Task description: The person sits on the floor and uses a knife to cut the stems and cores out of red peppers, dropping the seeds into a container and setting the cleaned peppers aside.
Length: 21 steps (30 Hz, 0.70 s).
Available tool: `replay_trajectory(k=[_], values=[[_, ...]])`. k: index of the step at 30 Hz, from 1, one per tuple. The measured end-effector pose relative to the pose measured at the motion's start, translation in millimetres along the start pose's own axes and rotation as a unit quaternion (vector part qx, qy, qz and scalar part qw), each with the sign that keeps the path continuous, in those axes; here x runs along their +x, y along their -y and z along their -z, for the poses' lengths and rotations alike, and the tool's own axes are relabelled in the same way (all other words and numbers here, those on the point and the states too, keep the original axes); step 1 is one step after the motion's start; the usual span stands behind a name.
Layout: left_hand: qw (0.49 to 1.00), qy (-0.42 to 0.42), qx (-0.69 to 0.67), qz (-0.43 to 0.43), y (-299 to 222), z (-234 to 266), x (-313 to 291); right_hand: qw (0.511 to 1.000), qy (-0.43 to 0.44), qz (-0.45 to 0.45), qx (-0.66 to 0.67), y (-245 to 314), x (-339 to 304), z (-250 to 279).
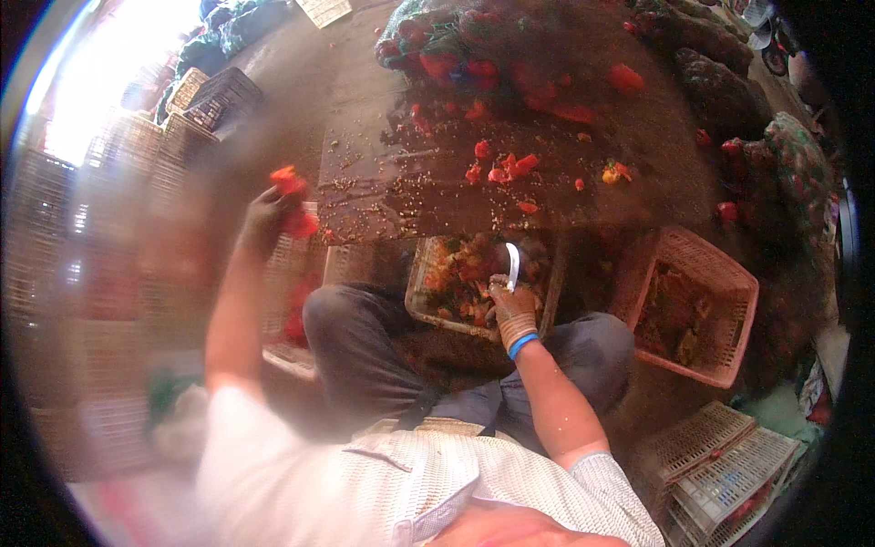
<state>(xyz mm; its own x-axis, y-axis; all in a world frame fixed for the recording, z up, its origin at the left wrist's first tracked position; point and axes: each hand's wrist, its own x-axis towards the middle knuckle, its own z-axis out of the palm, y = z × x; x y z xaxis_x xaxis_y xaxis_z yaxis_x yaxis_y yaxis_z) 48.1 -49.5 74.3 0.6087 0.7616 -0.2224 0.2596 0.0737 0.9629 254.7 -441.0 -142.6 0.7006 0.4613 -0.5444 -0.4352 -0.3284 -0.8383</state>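
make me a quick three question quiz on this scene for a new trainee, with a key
1. True or false: the right hand holds a curved knife.
2. Multiple choice: what does the left hand hold?
a) a green sack
b) red pepper
c) a blue cup
3. Open: what colour is the wristband on the knife-holding arm?

Key:
1. True.
2. b, red pepper.
3. Blue.
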Motion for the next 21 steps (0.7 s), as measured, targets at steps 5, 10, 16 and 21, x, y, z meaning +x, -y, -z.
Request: replay_trajectory(k=[5,10,16,21], values=[[0.992,-0.049,0.099,0.056,110,133,-51,0.999,-0.008,-0.030,-0.029,11,-18,10],[0.842,-0.047,0.512,0.163,218,312,-111,0.997,0.034,-0.067,-0.025,20,-27,-6],[0.944,-0.019,0.329,0.013,154,164,-54,0.995,0.009,-0.048,-0.087,17,-19,-1],[0.875,0.081,0.473,-0.054,23,-33,-10,0.999,0.003,-0.024,0.030,-6,-4,-5]])
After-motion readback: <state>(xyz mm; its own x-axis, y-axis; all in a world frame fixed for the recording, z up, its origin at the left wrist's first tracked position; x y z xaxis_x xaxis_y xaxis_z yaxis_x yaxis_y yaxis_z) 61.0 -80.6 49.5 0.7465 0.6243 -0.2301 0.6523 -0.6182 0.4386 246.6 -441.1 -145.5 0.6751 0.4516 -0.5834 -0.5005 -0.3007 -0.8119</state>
